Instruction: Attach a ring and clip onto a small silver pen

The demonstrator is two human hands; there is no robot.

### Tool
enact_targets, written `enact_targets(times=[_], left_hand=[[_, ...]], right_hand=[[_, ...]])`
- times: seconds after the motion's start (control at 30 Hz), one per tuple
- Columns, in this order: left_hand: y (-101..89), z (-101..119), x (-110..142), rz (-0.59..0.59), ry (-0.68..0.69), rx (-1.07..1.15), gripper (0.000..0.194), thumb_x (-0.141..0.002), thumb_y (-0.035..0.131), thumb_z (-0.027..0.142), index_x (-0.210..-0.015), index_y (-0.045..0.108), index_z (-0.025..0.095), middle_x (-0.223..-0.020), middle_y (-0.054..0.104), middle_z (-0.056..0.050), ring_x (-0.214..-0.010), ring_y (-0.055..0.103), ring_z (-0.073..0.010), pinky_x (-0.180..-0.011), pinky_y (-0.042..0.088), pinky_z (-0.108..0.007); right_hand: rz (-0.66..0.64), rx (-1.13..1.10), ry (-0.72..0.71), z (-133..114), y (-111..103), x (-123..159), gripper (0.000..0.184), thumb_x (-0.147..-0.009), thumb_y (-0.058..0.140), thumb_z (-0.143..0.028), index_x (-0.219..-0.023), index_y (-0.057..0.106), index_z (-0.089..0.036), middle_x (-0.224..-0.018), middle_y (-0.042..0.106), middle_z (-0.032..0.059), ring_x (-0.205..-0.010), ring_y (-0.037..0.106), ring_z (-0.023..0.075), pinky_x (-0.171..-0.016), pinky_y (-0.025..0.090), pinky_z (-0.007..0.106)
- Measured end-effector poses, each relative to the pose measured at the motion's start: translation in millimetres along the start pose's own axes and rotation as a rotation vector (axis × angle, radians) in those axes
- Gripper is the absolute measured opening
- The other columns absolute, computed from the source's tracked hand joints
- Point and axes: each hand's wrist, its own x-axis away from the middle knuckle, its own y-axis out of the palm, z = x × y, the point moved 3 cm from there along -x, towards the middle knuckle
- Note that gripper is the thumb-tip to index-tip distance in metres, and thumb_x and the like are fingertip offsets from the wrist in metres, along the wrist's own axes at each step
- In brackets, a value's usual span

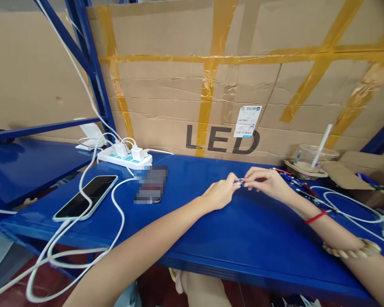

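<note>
Over the blue shelf top [192,238], my two hands meet in front of a big cardboard box. My left hand [220,194] is closed around a small, slim silvery and dark piece [240,183], mostly covered by the fingers; its kind cannot be made out. At the piece's right end, the thumb and fingertips of my right hand [269,182] are pinched together. Several pens [304,189], red, blue and dark, lie just behind and to the right of my right wrist.
A clear cup [318,155] with a straw stands in a cardboard holder at back right, near a coiled white cable [348,213]. To the left are a white power strip [124,158], a phone [88,196], a dark partly blurred item [153,185] and loose white cables. The cardboard box [166,98] walls the back.
</note>
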Motion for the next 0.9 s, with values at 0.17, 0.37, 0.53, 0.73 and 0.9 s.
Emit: enact_targets(times=[0.17, 0.37, 0.53, 0.73, 0.9], left_hand=[[-1.2, 2.6, 0.5, -0.049, 0.047, 0.029, 0.012, -0.088, 0.024, 0.027, -0.095, 0.031, 0.021, -0.090, 0.057, -0.003, -0.078, 0.057, -0.0171, -0.062, 0.042, -0.025], [2.4, 0.7, 0.4, -0.042, 0.078, 0.004, 0.009, -0.087, 0.025, 0.025, -0.092, 0.030, 0.020, -0.091, 0.058, -0.005, -0.076, 0.058, -0.0187, -0.058, 0.041, -0.025], [1.7, 2.6, 1.4, -0.015, 0.104, 0.030, 0.007, -0.087, 0.026, 0.024, -0.091, 0.031, 0.020, -0.091, 0.058, -0.005, -0.076, 0.059, -0.0181, -0.057, 0.041, -0.023], [2.8, 2.5, -0.5, 0.021, 0.106, 0.004, 0.008, -0.087, 0.028, 0.024, -0.090, 0.034, 0.020, -0.090, 0.059, -0.004, -0.078, 0.059, -0.0181, -0.059, 0.041, -0.024], [1.1, 3.2, -3.5, 0.071, 0.109, 0.001, 0.016, -0.087, 0.029, 0.025, -0.101, 0.036, 0.023, -0.095, 0.059, -0.001, -0.085, 0.057, -0.0160, -0.067, 0.042, -0.024]], right_hand=[[-0.068, 0.074, -0.086, -2.9, -0.5, -1.2, 0.025, -0.068, 0.060, -0.038, -0.059, 0.064, -0.015, -0.067, 0.054, 0.0040, -0.058, 0.053, 0.0108, -0.050, 0.042, 0.022], [-0.101, 0.146, -0.130, -5.1, -0.6, -1.2, 0.023, -0.070, 0.060, -0.035, -0.059, 0.063, -0.015, -0.067, 0.053, 0.0036, -0.060, 0.051, 0.0104, -0.055, 0.040, 0.022], [-0.081, 0.146, -0.141, -7.3, -0.5, -1.4, 0.026, -0.070, 0.059, -0.036, -0.056, 0.059, -0.014, -0.065, 0.050, 0.0032, -0.059, 0.049, 0.0102, -0.050, 0.038, 0.021], [-0.075, 0.109, -0.140, -4.6, 5.9, -1.2, 0.030, -0.072, 0.057, -0.034, -0.052, 0.048, -0.014, -0.063, 0.049, 0.0012, -0.057, 0.046, 0.0085, -0.052, 0.037, 0.020], [-0.052, 0.080, -0.059, -3.3, 7.2, -2.1, 0.032, -0.073, 0.056, -0.036, -0.051, 0.048, -0.014, -0.061, 0.050, 0.0004, -0.056, 0.047, 0.0081, -0.052, 0.037, 0.021]])
